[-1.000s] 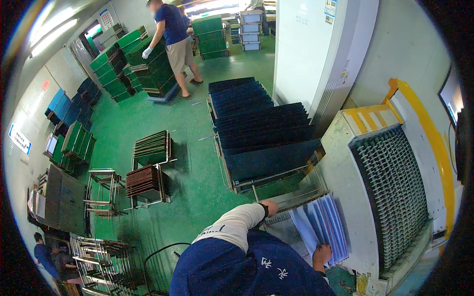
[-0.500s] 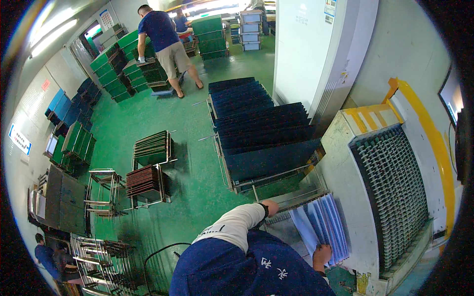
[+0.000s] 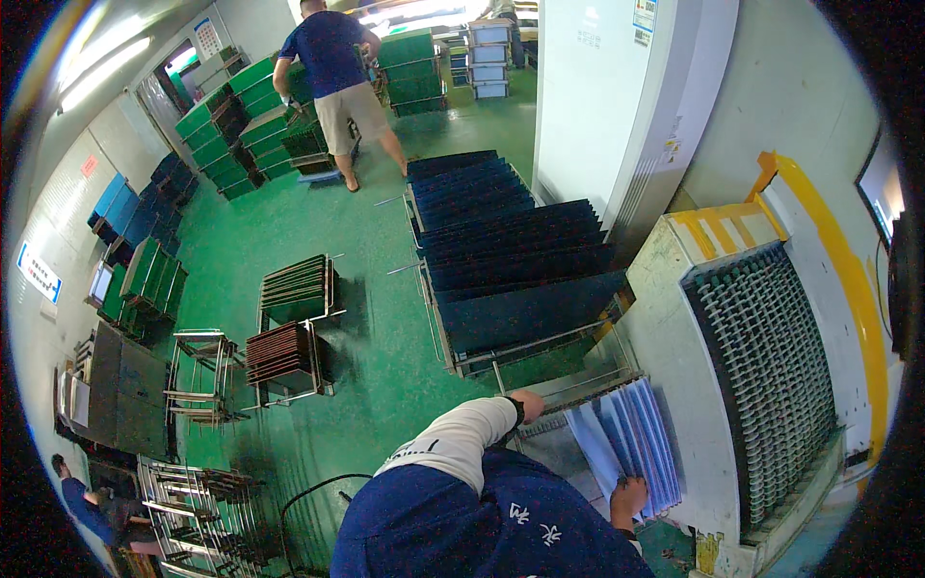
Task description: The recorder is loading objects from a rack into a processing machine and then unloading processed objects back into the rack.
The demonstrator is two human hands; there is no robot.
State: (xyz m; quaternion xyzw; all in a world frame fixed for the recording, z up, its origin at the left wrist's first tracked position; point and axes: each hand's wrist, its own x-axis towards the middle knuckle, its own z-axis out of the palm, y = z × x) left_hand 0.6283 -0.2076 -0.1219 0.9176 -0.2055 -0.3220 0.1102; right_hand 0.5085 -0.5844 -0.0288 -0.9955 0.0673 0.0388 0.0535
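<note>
My left hand (image 3: 527,407) is beside the end of a metal rack rail (image 3: 580,388), below a rack of dark blue panels (image 3: 520,313). Its fingers are hidden, so I cannot tell whether it grips the rail. At the lower right, my right hand (image 3: 628,499) is closed on the near edge of a pale blue sheet (image 3: 594,445). Several more such sheets (image 3: 652,438) stand upright and slightly fanned beside it, to the right.
A machine with rows of rollers (image 3: 766,376) stands at right, by a white cabinet (image 3: 602,106). Slatted racks (image 3: 289,356) and metal frames (image 3: 207,376) stand on the green floor (image 3: 376,279) at left. One person (image 3: 332,58) works by green crates (image 3: 217,135); another person (image 3: 92,506) is lower left.
The person at the back has shifted right and stands more upright, one arm raised. The person at lower left has moved slightly left. My hands and the sheets look the same.
</note>
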